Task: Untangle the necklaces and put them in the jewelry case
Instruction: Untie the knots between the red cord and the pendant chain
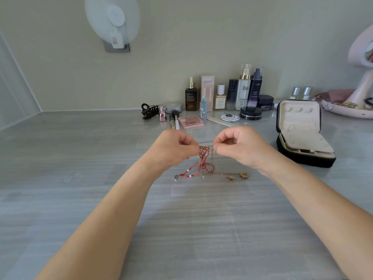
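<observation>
Left hand (173, 151), right hand (238, 148), each grip pinching tangled necklaces (204, 160), strands hanging vertically

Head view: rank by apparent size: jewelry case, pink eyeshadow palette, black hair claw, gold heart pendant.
1. jewelry case, open, clearly largest.
2-3. pink eyeshadow palette and black hair claw look about alike; not ranked.
4. gold heart pendant, smallest, though nearest the camera.
</observation>
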